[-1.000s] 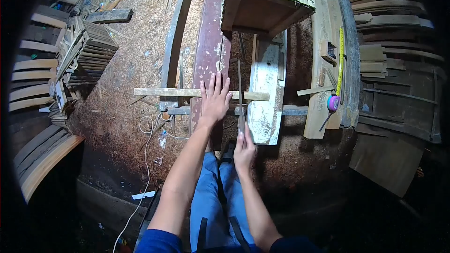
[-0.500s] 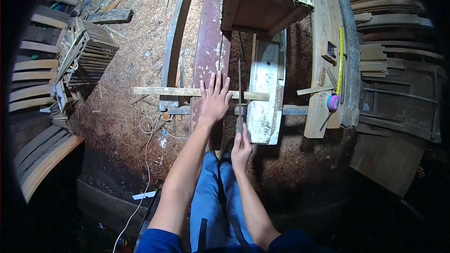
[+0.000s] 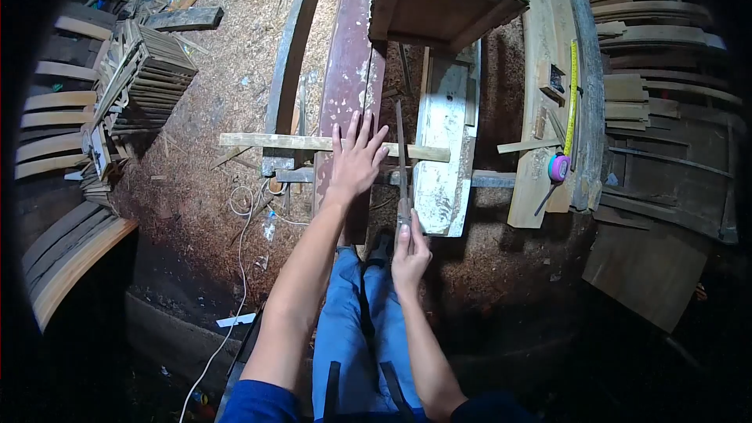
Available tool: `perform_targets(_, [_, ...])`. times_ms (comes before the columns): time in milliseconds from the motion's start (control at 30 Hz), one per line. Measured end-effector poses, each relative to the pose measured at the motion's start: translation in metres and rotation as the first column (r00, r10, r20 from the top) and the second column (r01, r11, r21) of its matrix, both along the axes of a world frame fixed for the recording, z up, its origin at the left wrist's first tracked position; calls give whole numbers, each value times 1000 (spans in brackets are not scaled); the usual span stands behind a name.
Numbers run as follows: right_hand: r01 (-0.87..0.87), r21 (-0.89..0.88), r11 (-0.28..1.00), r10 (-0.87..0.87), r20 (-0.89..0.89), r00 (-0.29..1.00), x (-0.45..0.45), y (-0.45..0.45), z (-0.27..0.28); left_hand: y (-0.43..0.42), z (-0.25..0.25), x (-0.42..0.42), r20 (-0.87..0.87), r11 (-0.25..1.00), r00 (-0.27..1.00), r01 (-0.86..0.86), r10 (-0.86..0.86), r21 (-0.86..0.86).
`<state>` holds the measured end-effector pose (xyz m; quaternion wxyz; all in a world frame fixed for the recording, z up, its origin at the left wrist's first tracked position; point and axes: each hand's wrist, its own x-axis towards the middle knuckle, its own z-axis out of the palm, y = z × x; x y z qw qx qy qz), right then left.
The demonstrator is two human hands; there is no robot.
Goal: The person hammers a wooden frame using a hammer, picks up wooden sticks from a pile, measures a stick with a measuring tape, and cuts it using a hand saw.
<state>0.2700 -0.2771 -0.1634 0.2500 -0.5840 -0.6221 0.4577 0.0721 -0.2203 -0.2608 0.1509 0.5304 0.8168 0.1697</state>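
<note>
My left hand (image 3: 357, 163) lies flat with fingers spread on a narrow wooden strip (image 3: 274, 141) and the maroon plank (image 3: 338, 86) beneath it. The strip runs crosswise, its right end over a white-painted board (image 3: 442, 188). My right hand (image 3: 410, 260) is closed around the handle of a handsaw (image 3: 402, 141). The thin blade, seen nearly edge-on, points away from me and crosses the strip just right of the maroon plank. Whether a kerf has formed under the blade is too small to tell.
A wooden box frame (image 3: 446, 0) stands at the far end of the planks. On a pale plank (image 3: 529, 188) to the right lies a tape measure (image 3: 558, 168) with its yellow blade out. Stacked slats (image 3: 149, 70) stand left, and a cable (image 3: 244, 282) crosses the shavings-covered floor.
My right hand has drawn the saw back a little toward my body. My left hand stays pressed on the strip, and the view has shifted slightly.
</note>
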Motion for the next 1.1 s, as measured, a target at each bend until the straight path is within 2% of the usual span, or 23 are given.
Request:
perform_targets(67, [16, -22, 1000, -16, 3, 1000, -21, 4, 6, 3, -1, 0, 13, 999, 1000, -9, 10, -42])
perform_targets(133, [52, -41, 998, -55, -79, 995, -45, 25, 1, 4, 2, 0, 24, 992, 1000, -12, 16, -126])
perform_targets(167, [83, -106, 991, -103, -197, 975, -54, 31, 2, 4, 3, 0, 11, 992, 1000, -15, 16, -124])
perform_targets(200, [88, -106, 990, -107, -194, 975, -48, 23, 1, 3, 2, 1, 14, 992, 1000, -10, 12, -124])
perform_targets(267, [-26, 82, 996, 24, 25, 999, -26, 1, 1, 7, -2, 1, -3, 986, 999, -32, 32, -163])
perform_targets(300, [-20, 15, 1000, 21, -17, 1000, -14, -8, 11, 8, 4, 0, 33, 983, 999, -25, 32, -184])
perform_targets(400, [-51, -31, 998, 50, -32, 998, -15, 16, 3, 8, 13, -1, 68, 980, 997, -8, 22, -197])
perform_targets(467, [2, -17, 1000, -5, -200, 980, -41, 40, -19, 9, 15, -2, 65, 982, 998, -5, 18, -188])
perform_targets(500, [-34, 3, 999, 34, -114, 993, -39, 36, -32, 7, 15, -1, 65, 983, 998, 0, 13, -185])
perform_targets(600, [17, 3, 1000, -17, -135, 991, -15, -2, -36, 9, 14, -2, 62, 976, 998, -1, 15, -218])
perform_targets(767, [17, 2, 1000, -17, -112, 994, -15, 11, -50, 13, 14, 0, 59, 979, 998, -22, 35, -203])
perform_targets(833, [-18, -8, 1000, 17, -109, 994, -7, 2, -53, 9, 6, 2, 36, 988, 998, -51, 57, -145])
perform_targets(933, [-17, -36, 999, 12, -135, 991, 15, -21, -44, 10, 9, 1, 67, 985, 996, -50, 61, -163])
perform_targets(1000, [-25, -100, 995, 15, -103, 995, 11, -6, -36, 9, 7, 0, 66, 991, 996, -47, 56, -128])
perform_targets(1067, [-109, 52, 993, 110, -15, 994, -13, 31, -40, 8, 5, 2, 72, 994, 996, -48, 55, -96])
perform_targets(1100, [-34, 19, 999, 36, -125, 992, -25, 39, -38, 7, 4, 3, 80, 992, 995, -52, 61, -111])
